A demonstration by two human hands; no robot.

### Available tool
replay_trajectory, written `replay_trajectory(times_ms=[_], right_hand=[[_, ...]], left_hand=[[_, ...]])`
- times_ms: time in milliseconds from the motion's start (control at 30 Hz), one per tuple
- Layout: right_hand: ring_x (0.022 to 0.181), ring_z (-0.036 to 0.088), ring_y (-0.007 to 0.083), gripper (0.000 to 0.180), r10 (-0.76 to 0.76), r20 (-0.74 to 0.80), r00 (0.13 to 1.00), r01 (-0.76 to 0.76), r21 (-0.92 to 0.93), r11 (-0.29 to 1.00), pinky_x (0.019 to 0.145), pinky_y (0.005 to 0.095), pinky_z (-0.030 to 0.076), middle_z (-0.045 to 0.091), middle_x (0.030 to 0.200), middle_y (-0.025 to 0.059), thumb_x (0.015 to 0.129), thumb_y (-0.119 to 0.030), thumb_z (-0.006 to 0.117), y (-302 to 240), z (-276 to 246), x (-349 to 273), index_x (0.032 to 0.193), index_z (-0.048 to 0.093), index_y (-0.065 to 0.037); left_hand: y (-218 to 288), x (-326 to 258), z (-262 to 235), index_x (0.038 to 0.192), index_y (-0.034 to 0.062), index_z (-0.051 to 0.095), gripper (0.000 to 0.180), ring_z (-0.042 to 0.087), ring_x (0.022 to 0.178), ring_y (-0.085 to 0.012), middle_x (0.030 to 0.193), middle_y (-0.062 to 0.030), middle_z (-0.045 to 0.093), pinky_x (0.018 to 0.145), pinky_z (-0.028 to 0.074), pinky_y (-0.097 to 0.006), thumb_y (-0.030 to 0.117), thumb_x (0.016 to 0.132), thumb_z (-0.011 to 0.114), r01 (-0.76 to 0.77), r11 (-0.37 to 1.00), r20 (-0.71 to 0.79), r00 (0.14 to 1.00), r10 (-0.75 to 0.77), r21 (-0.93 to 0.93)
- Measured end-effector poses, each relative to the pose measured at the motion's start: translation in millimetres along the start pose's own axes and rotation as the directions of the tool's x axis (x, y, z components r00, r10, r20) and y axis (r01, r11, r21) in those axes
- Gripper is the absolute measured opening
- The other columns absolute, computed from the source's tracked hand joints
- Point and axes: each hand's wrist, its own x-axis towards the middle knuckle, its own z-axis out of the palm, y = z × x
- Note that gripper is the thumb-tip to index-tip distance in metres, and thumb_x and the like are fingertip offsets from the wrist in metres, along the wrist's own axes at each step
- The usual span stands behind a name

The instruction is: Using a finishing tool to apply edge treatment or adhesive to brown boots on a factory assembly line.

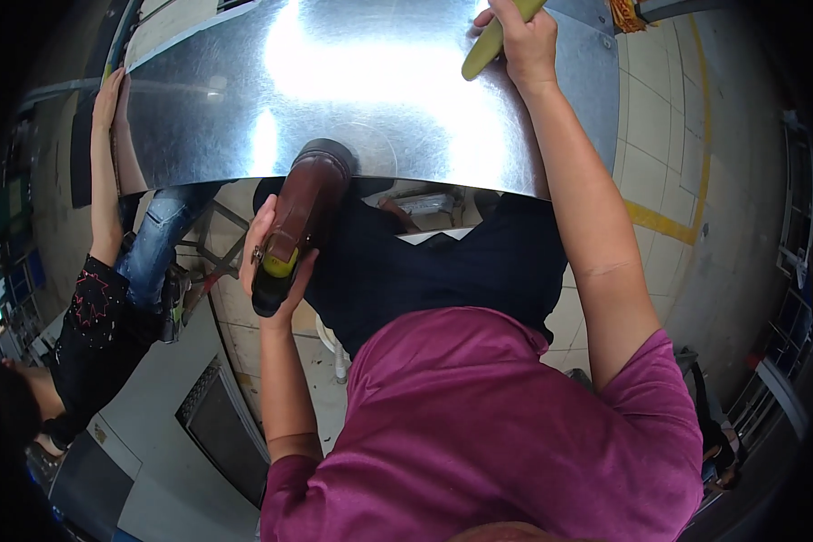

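Observation:
My left hand (280, 271) is closed around the lower end of a brown leather boot (309, 203) with a dark, rounded upper end. That upper end overlaps the near edge of the shiny metal tabletop (208, 135). Near my fingers, a yellow-green piece (278, 264) shows in the boot, with a black part below it. At the far right of the tabletop, my right hand (526, 43) grips a long yellow-green piece (484, 52) with a rounded end. It slants down to the left, and its upper end reaches the picture's top edge.
On the left, another person in a dark top (90, 316) and jeans rests a hand (108, 98) at the table's left edge. Under the table lies a plastic-wrapped bundle (426, 204). A grey cabinet (185, 461) stands lower left. Tiled floor with yellow lines (664, 222) runs along the right.

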Motion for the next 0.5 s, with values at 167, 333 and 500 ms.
replay_trajectory(times_ms=[167, 333, 500], right_hand=[[0.059, 0.062, 0.0187, 0.037, 0.06, -0.058, 0.997, -0.046, 0.219, 0.975, 0.058, 0.032, 0.052, 0.067, 0.073, 0.0082, 0.099, -0.036, 0.066, -3, 21, -13, 0.103, 0.064, 0.001], [0.047, 0.052, 0.0101, 0.038, 0.207, 0.369, 0.906, -0.4, 0.591, 0.7, 0.047, 0.0262, 0.046, 0.049, 0.058, -0.0011, 0.099, -0.042, 0.068, -55, 76, -85, 0.1, 0.063, -0.004], [0.045, 0.043, 0.0096, 0.03, 0.278, 0.474, 0.835, -0.55, 0.707, 0.444, 0.045, 0.0278, 0.039, 0.039, 0.056, -0.0026, 0.103, -0.037, 0.059, -71, 119, -102, 0.103, 0.06, -0.006]], left_hand=[[-11, 0, 17, 0.142, 0.0044, 0.047, 0.079, 0.055, 0.136, -0.0361, 0.145, -0.0239, 0.056, 0.115, 0.044, -0.047, 0.005, 0.075, 0.089, -0.023, 0.998, -0.084, 0.996, 0.018, -0.061], [-15, -2, 15, 0.143, 0.0057, 0.043, 0.082, 0.053, 0.137, -0.038, 0.146, -0.0257, 0.053, 0.115, 0.044, -0.049, 0.007, 0.076, 0.09, -0.03, 0.998, -0.072, 0.997, 0.027, -0.05], [-9, -2, 18, 0.144, 0.0093, 0.042, 0.084, 0.052, 0.138, -0.0385, 0.149, -0.0263, 0.049, 0.116, 0.043, -0.049, 0.004, 0.075, 0.09, -0.03, 0.995, -0.085, 0.996, 0.021, -0.097]])
